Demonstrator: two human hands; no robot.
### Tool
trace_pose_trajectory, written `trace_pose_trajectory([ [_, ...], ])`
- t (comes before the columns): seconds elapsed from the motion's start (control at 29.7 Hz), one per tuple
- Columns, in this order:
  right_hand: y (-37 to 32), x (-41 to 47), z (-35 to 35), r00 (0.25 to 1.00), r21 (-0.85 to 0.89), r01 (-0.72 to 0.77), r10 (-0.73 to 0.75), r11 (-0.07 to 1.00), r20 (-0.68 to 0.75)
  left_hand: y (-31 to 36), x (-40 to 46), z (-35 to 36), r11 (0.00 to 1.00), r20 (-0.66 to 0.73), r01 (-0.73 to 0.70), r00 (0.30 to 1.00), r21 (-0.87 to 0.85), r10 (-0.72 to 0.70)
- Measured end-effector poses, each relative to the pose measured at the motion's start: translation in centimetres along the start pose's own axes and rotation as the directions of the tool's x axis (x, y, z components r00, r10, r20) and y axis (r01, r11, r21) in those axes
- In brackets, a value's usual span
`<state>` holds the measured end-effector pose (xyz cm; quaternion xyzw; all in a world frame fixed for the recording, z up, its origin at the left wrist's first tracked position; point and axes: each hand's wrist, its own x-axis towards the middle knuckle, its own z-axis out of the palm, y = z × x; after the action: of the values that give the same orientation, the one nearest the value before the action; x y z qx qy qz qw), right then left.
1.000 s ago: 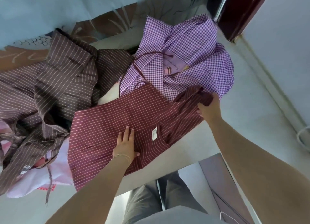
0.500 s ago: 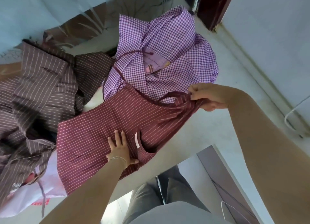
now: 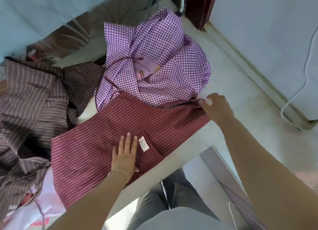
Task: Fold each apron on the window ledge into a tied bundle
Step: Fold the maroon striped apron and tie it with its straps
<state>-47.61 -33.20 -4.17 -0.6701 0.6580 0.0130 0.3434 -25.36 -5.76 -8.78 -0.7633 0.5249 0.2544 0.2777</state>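
A maroon striped apron (image 3: 106, 140) lies spread flat on the pale window ledge (image 3: 228, 109), its front edge near the ledge's rim. My left hand (image 3: 124, 154) presses flat on it beside a small white label (image 3: 143, 143). My right hand (image 3: 216, 107) pinches the apron's right corner and its dark strap, pulling the cloth taut. A purple gingham apron (image 3: 154, 61) sits crumpled behind it, partly under the maroon one. A brown striped apron (image 3: 32, 99) is heaped at the left.
A pink and white plastic bag (image 3: 29, 212) lies under the brown apron at the lower left. A dark red frame (image 3: 199, 6) stands at the ledge's far end. A white cable (image 3: 304, 71) runs down the right wall. My legs show below the ledge.
My right hand has drawn the maroon apron's corner out to the right, flattening the cloth. My left hand stays pressed on the apron near the label.
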Motion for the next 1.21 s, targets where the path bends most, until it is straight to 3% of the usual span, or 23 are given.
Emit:
trace_pose_trajectory([
  [0.07,0.7,-0.3,2.4,0.996,-0.028,-0.013,0.015,1.0,0.089,0.7,0.1,-0.1,0.983,-0.047,-0.173,0.983,0.069,0.176],
  [0.17,1.3,-0.6,4.1,0.999,-0.042,-0.039,0.04,0.998,0.011,1.9,0.6,-0.6,0.954,0.008,-0.284,0.959,0.095,0.285],
  [0.27,1.2,-0.2,4.0,0.999,-0.12,-0.037,0.034,0.992,-0.025,3.4,1.3,-1.7,0.963,-0.036,-0.249,0.967,0.105,0.254],
  [0.37,0.7,0.9,3.2,0.99,-0.129,-0.055,0.071,0.99,0.122,4.6,2.5,-3.1,0.965,-0.079,-0.225,0.968,0.135,0.236],
  [0.5,-0.5,0.8,2.3,0.964,-0.043,0.068,-0.054,0.997,0.262,6.0,3.7,-4.1,0.97,-0.03,-0.193,0.98,0.146,0.199],
  [0.71,-1.4,-1.0,-0.4,0.99,-0.047,0.083,-0.077,0.995,0.121,7.5,4.6,-4.4,0.972,0.046,-0.118,0.993,0.202,0.111],
  [0.77,-1.8,-1.6,-0.4,0.98,0.039,0.178,-0.181,0.983,0.084,7.9,4.4,-4.7,0.969,0.063,-0.118,0.992,0.218,0.107],
  [0.84,-2.1,-1.5,-0.1,0.975,0.255,0.216,-0.224,0.943,0.003,8.0,4.2,-5.0,0.966,0.061,-0.124,0.992,0.228,0.113],
  [0.87,-2.2,-1.1,-0.1,0.984,0.404,0.178,-0.17,0.897,-0.056,8.0,4.2,-5.0,0.965,0.063,-0.126,0.991,0.23,0.115],
  [0.94,-1.7,0.4,-0.6,0.979,0.693,0.057,0.096,0.719,-0.18,8.0,4.2,-5.1,0.964,0.062,-0.125,0.992,0.235,0.113],
  [1.01,-0.6,2.1,-1.2,0.929,0.813,-0.075,0.337,0.578,-0.153,8.0,4.2,-5.1,0.962,0.062,-0.127,0.991,0.242,0.115],
  [1.04,0.0,2.7,-1.2,0.93,0.76,-0.184,0.36,0.624,-0.07,8.0,4.2,-5.1,0.961,0.061,-0.128,0.991,0.244,0.116],
  [1.11,0.9,3.2,-0.5,0.937,0.461,-0.35,0.304,0.815,0.173,8.0,4.4,-4.8,0.962,0.056,-0.119,0.993,0.245,0.108],
  [1.14,1.2,3.3,-0.1,0.922,0.314,-0.356,0.274,0.88,0.275,7.9,4.5,-4.6,0.963,0.045,-0.112,0.994,0.244,0.104],
  [1.21,1.2,2.9,0.2,0.878,0.18,-0.328,0.229,0.927,0.42,7.9,4.5,-4.6,0.965,0.029,-0.108,0.994,0.239,0.104],
])
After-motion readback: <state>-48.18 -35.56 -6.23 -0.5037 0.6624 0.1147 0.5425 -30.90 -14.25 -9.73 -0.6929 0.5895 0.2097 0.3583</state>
